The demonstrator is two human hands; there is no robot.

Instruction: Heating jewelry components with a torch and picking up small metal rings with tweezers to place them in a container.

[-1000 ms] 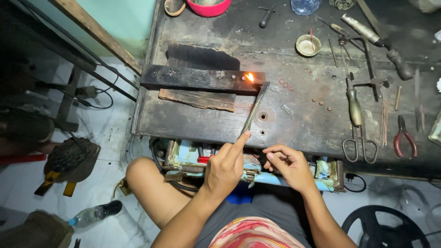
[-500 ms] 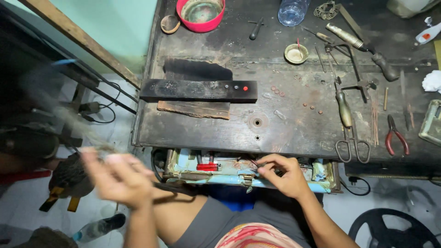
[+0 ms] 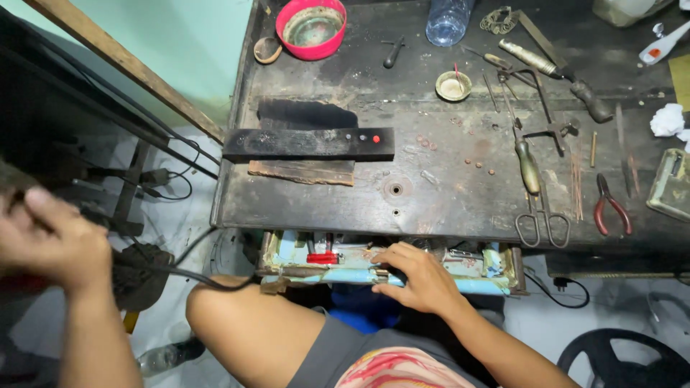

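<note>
Left hand: the left hand (image 3: 54, 241) is out to the left, well clear of the worktop (image 3: 460, 194), fingers curled round something dark; it looks closed on the black cable (image 3: 190, 273) that trails from it across the knee, though what lies inside the fist is blurred.
Right hand: the right hand (image 3: 420, 276) lies palm down on the contents of the open drawer (image 3: 474, 262), fingers spread and lightly bent; I cannot tell whether they pinch anything.
Cable handling: judged thin, limp and light; it should follow a pull and may snag on the drawer corner or the leg, so hold near the hand end.
Drawer handling: small hard bits inside, a red part (image 3: 322, 257) just left of the fingers; likely easy to scatter.
Edges: the worktop front edge overhangs the drawer, close above the knuckles.
Open room: free space to the left over the floor; scissors (image 3: 535, 208) and red pliers (image 3: 611, 208) crowd the right.
</note>
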